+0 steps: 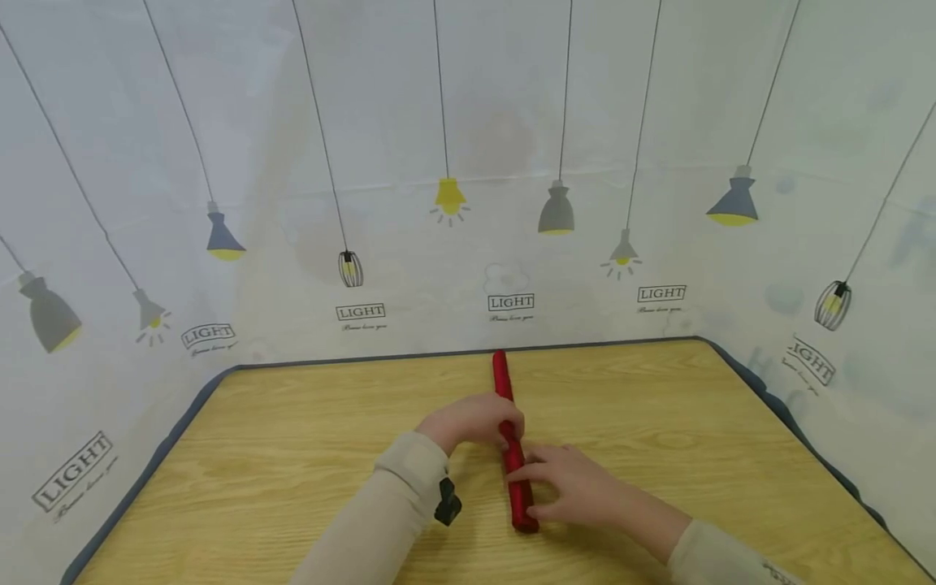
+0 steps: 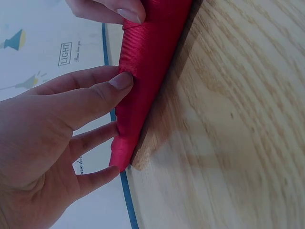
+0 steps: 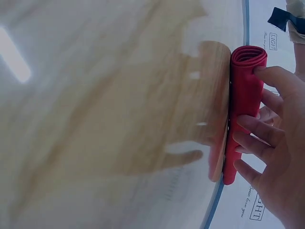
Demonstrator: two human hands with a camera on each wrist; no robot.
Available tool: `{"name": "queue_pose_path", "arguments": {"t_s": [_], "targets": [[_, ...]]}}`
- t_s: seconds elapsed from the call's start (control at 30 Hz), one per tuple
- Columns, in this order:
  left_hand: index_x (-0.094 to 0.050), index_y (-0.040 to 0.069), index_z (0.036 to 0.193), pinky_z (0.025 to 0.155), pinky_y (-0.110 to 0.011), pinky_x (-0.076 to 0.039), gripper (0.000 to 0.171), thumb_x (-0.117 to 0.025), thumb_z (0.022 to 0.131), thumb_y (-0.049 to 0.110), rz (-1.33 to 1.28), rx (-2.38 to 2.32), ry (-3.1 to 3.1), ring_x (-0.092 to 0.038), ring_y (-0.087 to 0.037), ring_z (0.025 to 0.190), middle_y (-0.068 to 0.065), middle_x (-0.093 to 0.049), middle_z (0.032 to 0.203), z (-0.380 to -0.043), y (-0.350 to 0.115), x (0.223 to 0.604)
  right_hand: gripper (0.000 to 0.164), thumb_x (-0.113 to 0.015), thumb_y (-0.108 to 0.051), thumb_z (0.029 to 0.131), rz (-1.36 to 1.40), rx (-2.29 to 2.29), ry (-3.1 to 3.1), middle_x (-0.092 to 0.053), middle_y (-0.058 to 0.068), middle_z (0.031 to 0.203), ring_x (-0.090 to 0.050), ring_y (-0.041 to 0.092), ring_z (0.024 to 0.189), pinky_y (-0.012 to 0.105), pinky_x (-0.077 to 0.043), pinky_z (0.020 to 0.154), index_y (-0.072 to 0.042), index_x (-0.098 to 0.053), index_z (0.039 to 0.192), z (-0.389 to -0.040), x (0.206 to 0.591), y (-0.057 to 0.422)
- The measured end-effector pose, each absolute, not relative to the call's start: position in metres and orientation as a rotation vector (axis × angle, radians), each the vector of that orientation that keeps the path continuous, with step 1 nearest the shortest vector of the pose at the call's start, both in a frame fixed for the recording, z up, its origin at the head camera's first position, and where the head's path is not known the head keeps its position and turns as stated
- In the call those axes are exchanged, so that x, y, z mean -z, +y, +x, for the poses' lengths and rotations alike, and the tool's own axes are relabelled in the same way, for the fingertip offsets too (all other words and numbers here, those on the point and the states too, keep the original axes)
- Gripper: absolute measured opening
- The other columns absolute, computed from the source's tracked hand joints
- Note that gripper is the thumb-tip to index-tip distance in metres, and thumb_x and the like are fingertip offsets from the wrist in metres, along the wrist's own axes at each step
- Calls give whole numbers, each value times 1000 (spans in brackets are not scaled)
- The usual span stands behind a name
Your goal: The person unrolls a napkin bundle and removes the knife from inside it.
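A rolled-up red cloth with a glossy surface lies lengthwise on the wooden table, pointing away from me. Its layers show as a spiral at the near end of the roll in the right wrist view. My left hand reaches over the middle of the roll and pinches it, thumb on the near side and fingers across it. Closer to me, my right hand rests its spread, slightly bent fingers on the roll's right side, with the thumb by the near end.
The wooden table has a dark blue border along its edges. A pale sheet printed with lamps and the word LIGHT stands behind and at both sides. A small black object is at the left wrist.
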State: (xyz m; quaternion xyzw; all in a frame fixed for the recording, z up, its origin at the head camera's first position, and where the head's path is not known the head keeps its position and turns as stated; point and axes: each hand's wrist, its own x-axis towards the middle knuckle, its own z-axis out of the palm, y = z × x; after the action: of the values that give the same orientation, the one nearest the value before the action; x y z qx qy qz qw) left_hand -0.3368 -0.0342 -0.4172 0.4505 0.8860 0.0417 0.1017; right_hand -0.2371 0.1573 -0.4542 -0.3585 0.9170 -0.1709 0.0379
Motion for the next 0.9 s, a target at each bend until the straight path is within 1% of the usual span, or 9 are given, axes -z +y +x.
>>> {"name": "queue_pose_path", "arguments": {"t_s": [0.1,0.23,0.37,0.47,0.53,0.67,0.77,0.9], "targets": [[-72,24,101,90,-22,-45,17,-75,87,17,1322,-105,2619,-56,-6,97,13,-64,100,-338,-32,418,41,-70,-37,87,-1107,508,2835,-58,-7,119,-53,12,111,49,-41,94,-27,-65,126,-236,455,160],[-73,24,102,92,-23,-44,16,-74,88,17,1332,-95,2618,-57,-7,98,12,-65,100,-339,-29,419,41,-68,-36,89,-1099,528,2846,-61,-5,118,-55,15,111,51,-40,96,-23,-65,128,-233,453,163],[-73,23,103,93,-24,-44,15,-73,88,18,1325,-114,2614,-57,-8,99,12,-65,100,-338,-27,417,45,-62,-48,92,-1035,585,2823,-62,-4,119,-55,19,113,54,-39,97,-21,-64,128,-231,450,165],[-74,22,105,93,-24,-45,16,-73,89,18,1318,-129,2609,-58,-7,99,12,-66,100,-338,-24,417,52,-61,-57,89,-986,603,2811,-62,-5,119,-55,20,113,54,-39,97,-20,-64,127,-230,449,165],[-74,22,105,93,-23,-45,17,-72,89,18,1320,-133,2608,-58,-7,99,13,-66,100,-337,-23,418,54,-61,-59,88,-965,595,2814,-61,-5,119,-55,19,112,53,-40,96,-20,-63,126,-230,450,165],[-75,21,105,92,-22,-44,17,-72,89,18,1336,-143,2602,-58,-6,98,13,-67,100,-336,-19,420,56,-64,-56,88,-974,559,2836,-58,-6,115,-55,13,106,47,-43,91,-19,-61,129,-229,451,167],[-74,21,106,92,-21,-44,16,-71,90,18,1345,-145,2602,-58,-5,98,13,-67,99,-336,-17,423,55,-66,-51,88,-1007,543,2847,-56,-6,112,-53,10,101,44,-44,87,-18,-60,132,-227,450,170],[-74,23,106,92,-20,-43,17,-71,90,21,1395,-93,2632,-58,-5,100,14,-66,101,-336,-14,427,53,-67,-48,88,-1010,550,2852,-56,-6,114,-54,10,104,45,-44,88,-18,-60,131,-226,450,173]]}}
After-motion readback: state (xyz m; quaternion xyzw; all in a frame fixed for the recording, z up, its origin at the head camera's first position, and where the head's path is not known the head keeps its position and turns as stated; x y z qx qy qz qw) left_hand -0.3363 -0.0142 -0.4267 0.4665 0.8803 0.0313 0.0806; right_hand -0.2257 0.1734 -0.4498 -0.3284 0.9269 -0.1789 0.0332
